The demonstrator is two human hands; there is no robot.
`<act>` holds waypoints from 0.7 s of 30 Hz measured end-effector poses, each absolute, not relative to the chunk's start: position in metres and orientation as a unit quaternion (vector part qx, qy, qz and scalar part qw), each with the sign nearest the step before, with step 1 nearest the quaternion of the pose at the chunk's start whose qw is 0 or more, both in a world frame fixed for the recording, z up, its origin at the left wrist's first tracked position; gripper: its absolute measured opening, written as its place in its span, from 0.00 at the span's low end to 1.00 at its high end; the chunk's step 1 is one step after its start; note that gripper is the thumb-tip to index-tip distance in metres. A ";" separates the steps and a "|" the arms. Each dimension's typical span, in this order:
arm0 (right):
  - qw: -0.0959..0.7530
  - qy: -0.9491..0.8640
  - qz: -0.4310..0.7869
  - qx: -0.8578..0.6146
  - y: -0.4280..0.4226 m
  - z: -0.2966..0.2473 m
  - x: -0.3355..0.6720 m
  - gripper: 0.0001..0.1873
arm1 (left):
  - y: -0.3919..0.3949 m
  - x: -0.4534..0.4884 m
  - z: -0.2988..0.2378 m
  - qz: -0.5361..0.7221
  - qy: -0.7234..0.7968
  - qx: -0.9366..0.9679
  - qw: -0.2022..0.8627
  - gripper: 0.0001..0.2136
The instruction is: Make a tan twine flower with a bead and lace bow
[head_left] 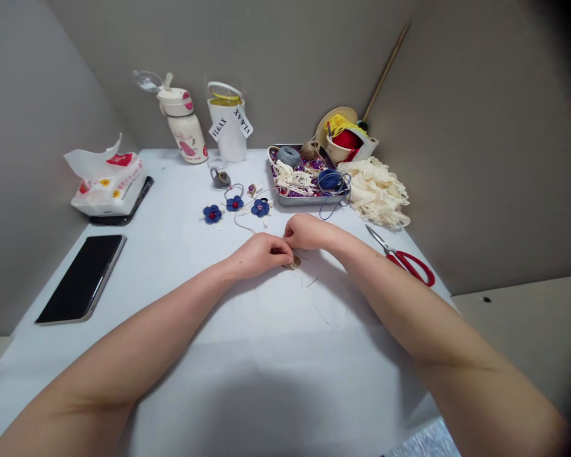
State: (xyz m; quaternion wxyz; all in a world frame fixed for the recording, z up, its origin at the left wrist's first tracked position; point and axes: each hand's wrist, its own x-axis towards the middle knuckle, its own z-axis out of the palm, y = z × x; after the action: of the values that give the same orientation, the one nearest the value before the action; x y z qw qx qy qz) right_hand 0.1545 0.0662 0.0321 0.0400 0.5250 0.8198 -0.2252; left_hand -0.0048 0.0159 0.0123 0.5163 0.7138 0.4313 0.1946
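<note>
Big picture: my white table (276, 330) with the metal tray (309, 200) of yarn and lace up ahead, red-handled scissors (409, 266) off to my right, and three blue crocheted flowers (235, 203) just beyond my hands. My left hand (257, 255) and right hand (307, 231) meet close together, fingertips (288, 236) pinched narrow on a thin thread (243, 226), right at a small tan disc (292, 261), half hidden beneath them.

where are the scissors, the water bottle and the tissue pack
scissors (402, 260): head view, on the red handle
water bottle (186, 138): head view, on the white body
tissue pack (105, 190): head view, on the plastic wrapper
</note>
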 end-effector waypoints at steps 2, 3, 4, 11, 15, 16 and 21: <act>-0.017 0.816 -0.218 0.535 0.072 0.029 0.157 0.12 | 0.016 -0.005 0.012 0.190 0.431 0.721 0.508 0.06; -0.068 0.811 -0.202 0.545 0.076 0.027 0.158 0.14 | 0.016 -0.005 0.012 0.189 0.431 0.722 0.507 0.06; -0.124 0.804 -0.174 0.555 0.079 0.024 0.161 0.16 | 0.017 -0.005 0.011 0.189 0.432 0.720 0.509 0.06; -0.166 0.816 -0.032 0.552 0.067 0.020 0.185 0.12 | 0.018 -0.005 0.010 0.187 0.437 0.714 0.515 0.07; -0.135 0.844 -0.104 0.509 0.025 0.040 0.208 0.07 | 0.020 -0.005 0.006 0.202 0.429 0.712 0.517 0.06; -0.122 0.852 -0.132 0.492 0.013 0.045 0.215 0.07 | 0.020 -0.005 0.005 0.204 0.428 0.713 0.517 0.06; -0.083 0.879 -0.201 0.424 -0.029 0.047 0.236 0.08 | 0.022 -0.006 0.003 0.210 0.426 0.712 0.518 0.07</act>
State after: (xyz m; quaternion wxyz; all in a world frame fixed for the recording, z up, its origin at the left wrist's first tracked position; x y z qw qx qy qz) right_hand 0.2359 -0.0293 0.0466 -0.0833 0.4243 0.8790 -0.2009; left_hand -0.0065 0.0225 0.0026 0.5177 0.7119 0.4257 0.2097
